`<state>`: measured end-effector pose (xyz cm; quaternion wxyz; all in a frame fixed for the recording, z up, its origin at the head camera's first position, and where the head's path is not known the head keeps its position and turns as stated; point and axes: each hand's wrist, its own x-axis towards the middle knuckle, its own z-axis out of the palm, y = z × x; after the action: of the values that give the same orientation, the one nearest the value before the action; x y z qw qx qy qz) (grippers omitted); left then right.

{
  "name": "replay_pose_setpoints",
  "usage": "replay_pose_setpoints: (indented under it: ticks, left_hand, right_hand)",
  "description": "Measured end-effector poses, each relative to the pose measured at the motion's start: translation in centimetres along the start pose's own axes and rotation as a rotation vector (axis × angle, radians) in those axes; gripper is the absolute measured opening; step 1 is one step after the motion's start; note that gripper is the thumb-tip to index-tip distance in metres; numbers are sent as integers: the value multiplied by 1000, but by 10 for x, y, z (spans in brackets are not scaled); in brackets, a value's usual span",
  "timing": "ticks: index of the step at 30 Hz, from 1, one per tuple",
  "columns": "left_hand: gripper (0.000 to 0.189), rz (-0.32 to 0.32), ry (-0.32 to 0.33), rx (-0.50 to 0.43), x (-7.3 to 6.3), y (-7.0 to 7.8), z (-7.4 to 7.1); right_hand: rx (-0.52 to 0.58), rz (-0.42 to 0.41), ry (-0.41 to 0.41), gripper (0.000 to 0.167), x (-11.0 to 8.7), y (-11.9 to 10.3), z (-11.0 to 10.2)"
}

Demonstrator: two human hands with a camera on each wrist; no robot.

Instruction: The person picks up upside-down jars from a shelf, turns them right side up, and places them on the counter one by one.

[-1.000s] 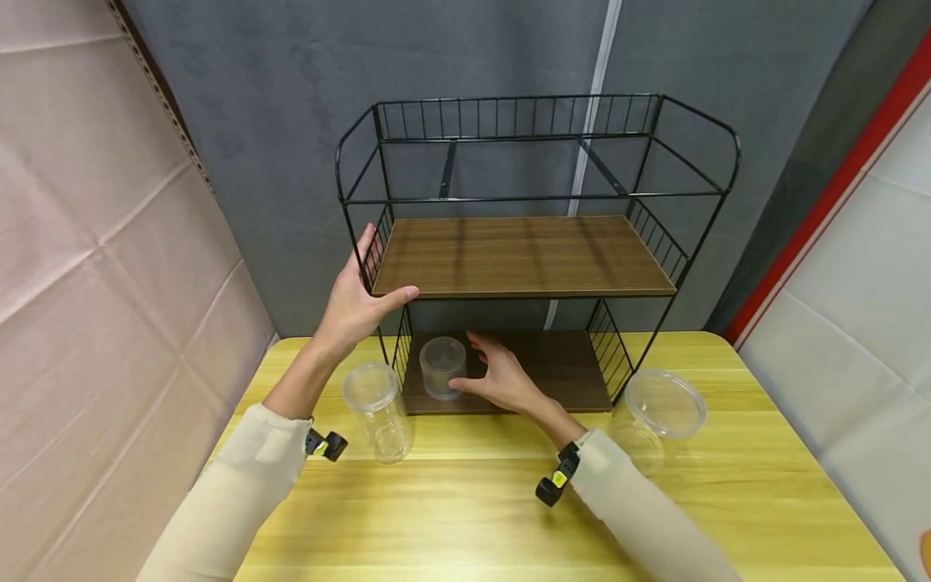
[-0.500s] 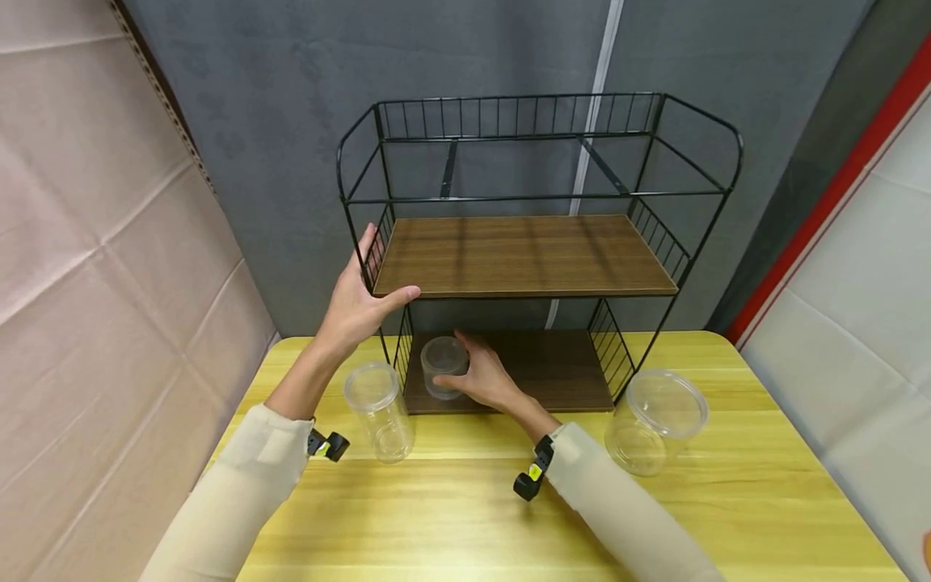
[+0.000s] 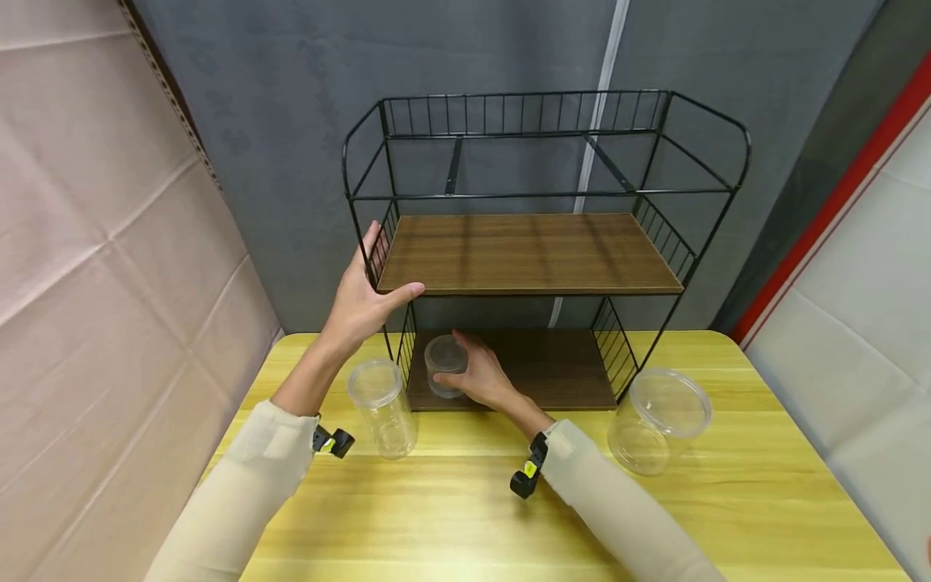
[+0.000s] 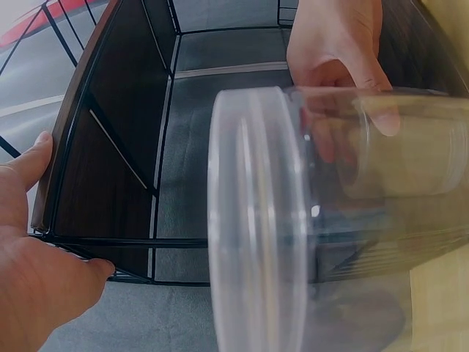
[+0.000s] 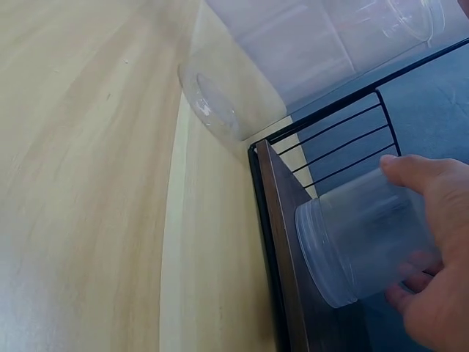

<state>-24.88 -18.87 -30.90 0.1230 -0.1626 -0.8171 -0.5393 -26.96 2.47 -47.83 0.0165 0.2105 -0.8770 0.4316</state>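
Right hand (image 3: 480,373): holding the small jar (image 3: 446,354) between thumb and fingers, thumb across the near side, fingers round the far side. One second ago the fingers stood spread to the right of this jar, with only the thumb at its edge; by half a second ago they had closed around it, and the hold appears unchanged since.

Small jar: located at the left end of the lower board (image 3: 545,380) of the rack (image 3: 575,250), near the left side wires. No movement relative to the board was found across the frames. In the right wrist view its ringed end is next to the board; contact at the far edge cannot be told.

Left hand (image 3: 359,311): gripping the left front corner of the rack, thumb on the front edge of the upper board (image 3: 502,259), fingers outside the side wires. Position on the rack unchanged.

Tall jar (image 3: 393,424): lidded, upright on the counter (image 3: 436,517), in front of the rack's left corner; unmoved.

Wide jar (image 3: 658,424): on the counter near the rack's right front corner. Its base, partly covered by the right sleeve (image 3: 618,501) one second ago, now shows beside it.

The whole head view has shifted slightly, all items together.
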Motion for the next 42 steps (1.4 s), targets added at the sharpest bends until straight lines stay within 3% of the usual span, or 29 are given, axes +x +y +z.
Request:
replay_pose_setpoints:
  ticks: [19, 27, 32, 35, 39, 42]
  left_hand:
    - [107, 3, 33, -24, -1, 3, 7]
    - [107, 42, 86, -36, -5, 4, 10]
    - [106, 122, 160, -97, -13, 9, 13]
    - [103, 185, 245, -135, -20, 13, 16]
    - [96, 345, 395, -196, -32, 21, 19]
    - [88, 485, 466, -242, -42, 29, 23]
  right_hand:
    - [4, -43, 72, 91, -29, 2, -17]
    - [32, -46, 85, 89, -49, -5, -29]
    - [35, -72, 104, 89, -61, -10, -36]
    - [53, -70, 106, 89, -67, -13, -39]
    - [95, -59, 104, 90, -76, -19, -43]
    - [152, -52, 113, 89, -83, -24, -46]
